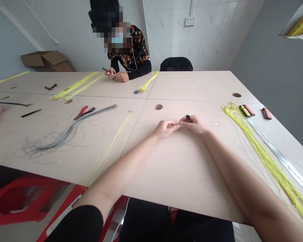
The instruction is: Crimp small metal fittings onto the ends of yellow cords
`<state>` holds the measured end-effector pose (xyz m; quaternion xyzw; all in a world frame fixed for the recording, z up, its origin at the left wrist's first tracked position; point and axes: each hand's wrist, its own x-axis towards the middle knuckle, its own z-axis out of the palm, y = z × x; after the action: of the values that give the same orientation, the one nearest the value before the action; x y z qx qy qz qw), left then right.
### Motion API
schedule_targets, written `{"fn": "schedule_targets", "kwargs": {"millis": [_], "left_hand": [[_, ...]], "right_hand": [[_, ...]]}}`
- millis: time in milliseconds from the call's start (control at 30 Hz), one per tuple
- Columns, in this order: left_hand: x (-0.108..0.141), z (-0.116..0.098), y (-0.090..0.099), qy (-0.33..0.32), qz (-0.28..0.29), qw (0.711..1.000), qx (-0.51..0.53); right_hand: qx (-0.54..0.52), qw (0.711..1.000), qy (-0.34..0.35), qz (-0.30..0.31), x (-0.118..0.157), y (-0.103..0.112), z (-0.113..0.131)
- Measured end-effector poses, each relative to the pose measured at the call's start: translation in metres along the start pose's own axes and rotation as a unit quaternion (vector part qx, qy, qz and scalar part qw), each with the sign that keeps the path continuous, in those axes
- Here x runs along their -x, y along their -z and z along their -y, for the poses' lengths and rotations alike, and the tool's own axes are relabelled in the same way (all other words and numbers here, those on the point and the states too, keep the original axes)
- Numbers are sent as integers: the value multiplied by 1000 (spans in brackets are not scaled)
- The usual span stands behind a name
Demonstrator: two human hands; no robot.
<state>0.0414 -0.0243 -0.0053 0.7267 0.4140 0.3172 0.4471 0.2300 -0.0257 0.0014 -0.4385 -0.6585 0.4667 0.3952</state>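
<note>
- Desk (181, 174): a pale wood-look top with seams between its panels, running under both forearms and the black sleeves at the bottom of the view.
- Hands: the left hand (165, 129) and right hand (194, 125) are held close, fingertips almost meeting at mid-desk. The right pinches a small black-and-orange piece (188, 118) between thumb and fingers. The left is bunched in a pinch, but whether it holds a fine strand is too small to tell.
- Step in hand: this looks like close fingertip work on that piece, and the next move seems to call for a steady, fine grip from both hands.
- Right of the hands: a small white label (214, 124), a long yellow wire bundle (265, 161) lying along a metal strip (285, 161), and small black-and-red cylinders (267, 113).
- Left of the hands: thin yellow strands (108, 151), a grey wire bundle (70, 129) and red-handled pliers (83, 112).
- Far side: a co-worker's hands (114, 75) work with small red-handled pliers (106, 70), near further yellow bundles (75, 86). Beyond lie a cardboard box (47, 61) and a black chair (176, 64).
</note>
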Motion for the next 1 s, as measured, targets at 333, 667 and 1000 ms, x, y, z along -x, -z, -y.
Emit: {"fn": "schedule_targets", "kwargs": {"millis": [333,667,1000], "left_hand": [[-5,4,2,-28,0,999,46],[-5,6,4,-24,19,997,64],[-4,3,5,-14,27,999,45]], "right_hand": [[7,1000,3,7,-1,0,-1],[12,999,2,32,0,2,-6],[17,999,0,31,3,1,2]]}}
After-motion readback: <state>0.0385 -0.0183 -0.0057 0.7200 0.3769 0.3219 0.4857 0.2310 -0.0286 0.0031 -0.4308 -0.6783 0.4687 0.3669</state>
